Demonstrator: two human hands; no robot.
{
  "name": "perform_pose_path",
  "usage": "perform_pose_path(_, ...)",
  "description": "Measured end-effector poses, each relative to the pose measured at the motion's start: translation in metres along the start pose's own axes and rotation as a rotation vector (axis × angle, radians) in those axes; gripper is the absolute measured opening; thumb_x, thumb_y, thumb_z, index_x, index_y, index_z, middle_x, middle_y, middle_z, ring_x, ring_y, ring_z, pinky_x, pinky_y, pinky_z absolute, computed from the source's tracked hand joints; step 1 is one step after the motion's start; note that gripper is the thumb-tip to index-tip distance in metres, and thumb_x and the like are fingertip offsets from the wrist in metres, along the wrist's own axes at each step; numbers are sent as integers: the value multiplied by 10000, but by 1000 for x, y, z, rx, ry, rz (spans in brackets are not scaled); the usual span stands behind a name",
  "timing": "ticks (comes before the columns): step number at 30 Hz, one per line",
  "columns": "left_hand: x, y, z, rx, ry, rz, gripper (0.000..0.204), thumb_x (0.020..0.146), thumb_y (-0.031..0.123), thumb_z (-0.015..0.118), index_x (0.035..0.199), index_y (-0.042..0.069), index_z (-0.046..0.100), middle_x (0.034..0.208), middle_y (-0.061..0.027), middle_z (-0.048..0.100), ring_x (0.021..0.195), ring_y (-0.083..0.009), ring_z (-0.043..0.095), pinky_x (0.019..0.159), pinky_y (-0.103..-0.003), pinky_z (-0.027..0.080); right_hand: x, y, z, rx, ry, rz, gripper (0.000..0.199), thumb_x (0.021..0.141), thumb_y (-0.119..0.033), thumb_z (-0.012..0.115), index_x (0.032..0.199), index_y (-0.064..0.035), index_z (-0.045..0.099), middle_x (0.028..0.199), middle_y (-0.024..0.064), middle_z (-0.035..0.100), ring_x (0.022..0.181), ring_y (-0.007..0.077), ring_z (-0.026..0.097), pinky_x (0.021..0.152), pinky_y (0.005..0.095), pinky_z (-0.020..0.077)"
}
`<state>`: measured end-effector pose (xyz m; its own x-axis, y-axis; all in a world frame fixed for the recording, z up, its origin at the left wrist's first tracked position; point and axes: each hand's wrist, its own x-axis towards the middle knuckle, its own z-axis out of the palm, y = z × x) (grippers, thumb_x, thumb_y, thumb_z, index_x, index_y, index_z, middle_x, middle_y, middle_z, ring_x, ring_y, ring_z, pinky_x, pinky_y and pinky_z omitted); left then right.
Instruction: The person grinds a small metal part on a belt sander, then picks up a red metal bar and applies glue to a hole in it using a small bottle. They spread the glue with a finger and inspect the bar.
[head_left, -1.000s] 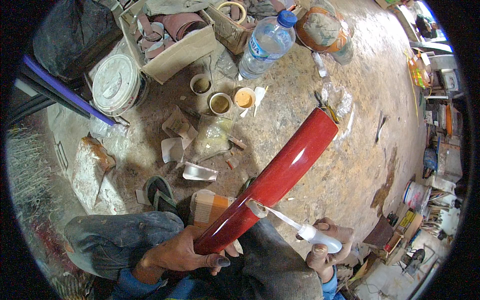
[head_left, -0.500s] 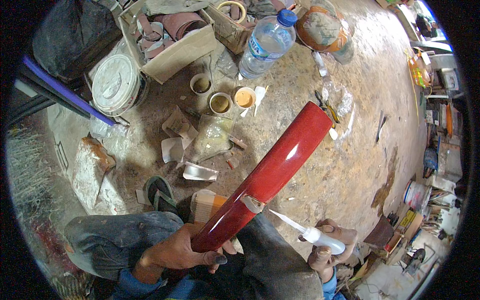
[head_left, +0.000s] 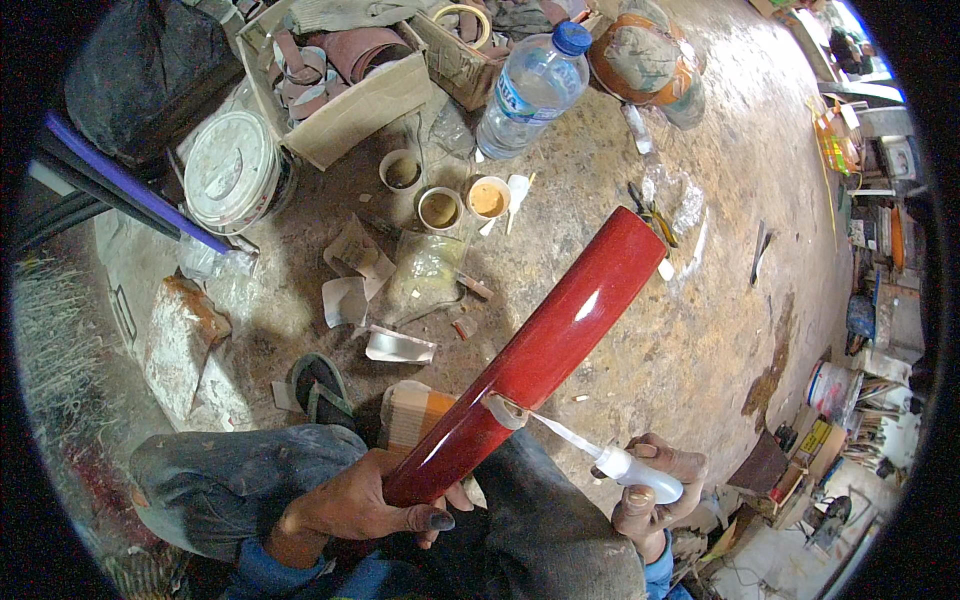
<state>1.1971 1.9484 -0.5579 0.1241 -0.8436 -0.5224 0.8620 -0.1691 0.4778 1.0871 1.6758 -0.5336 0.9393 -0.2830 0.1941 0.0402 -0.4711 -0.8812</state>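
My left hand (head_left: pixel 365 500) is wrapped round the lower end of a glossy red tube (head_left: pixel 580 310), which slants up and to the right above my lap. On the tube's right side, about halfway along, sits a small pale patch (head_left: pixel 507 411) with a rough look. My right hand (head_left: pixel 660 485) grips a small white squeeze bottle (head_left: pixel 640 473) with a long thin nozzle. The nozzle's tip is at the pale patch; whether it touches I cannot tell. My left hand covers the tube's lower end.
Beyond the tube, three paper cups (head_left: pixel 489 198), a plastic water bottle (head_left: pixel 535 95) and a cardboard box (head_left: pixel 370 110) of sanding material stand on the floor. A lidded bucket (head_left: pixel 228 170) is at left. Pliers (head_left: pixel 655 215) lie past the tube's upper end; shelves of tools line the right.
My right hand has moved slightly left and up, bringing the bottle's nozzle tip to the pale patch on the tube. The left hand and the tube have barely moved.
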Motion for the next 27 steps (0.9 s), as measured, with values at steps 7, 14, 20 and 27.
perform_pose_path(7, 0, 0, -1, 60, 29, -37, 369, 879, 251, 717, 1117, -7, 604, 969, -85, 658, 720, -138, 630, 669, -292, 538, -31, 21, -10, -20, 52, 69, 578, 918, -502, 585, 1045, 43, 445, 952, 153, 563, 760, 228, 581, 566, 323, 499)
perform_pose_path(14, 1, -2, -2, 91, 40, -63, 374, 895, 242, 705, 1161, 9, 587, 878, -53, 646, 716, -114, 610, 691, -272, 517, 11, 80, 36, 334, 420, 161, 397, 914, -357, 640, 1078, -43, 462, 1011, 130, 580, 852, 205, 578, 742, 350, 461)
perform_pose_path(20, 1, -3, -3, 167, 171, 12, 462, 885, 332, 708, 1203, 23, 580, 958, -44, 647, 868, -118, 610, 811, -290, 502, 26, 54, 50, 419, 378, 64, 409, 894, -323, 689, 984, -48, 401, 789, 101, 548, 710, 239, 596, 586, 360, 493)
perform_pose_path(27, 5, -9, -2, 193, 174, 76, 535, 895, 361, 688, 1263, 10, 524, 1044, -89, 648, 964, -141, 611, 896, -311, 485, 37, 40, 25, 289, 212, 46, 460, 865, -380, 720, 977, -44, 427, 828, 140, 587, 710, 253, 607, 596, 371, 504)
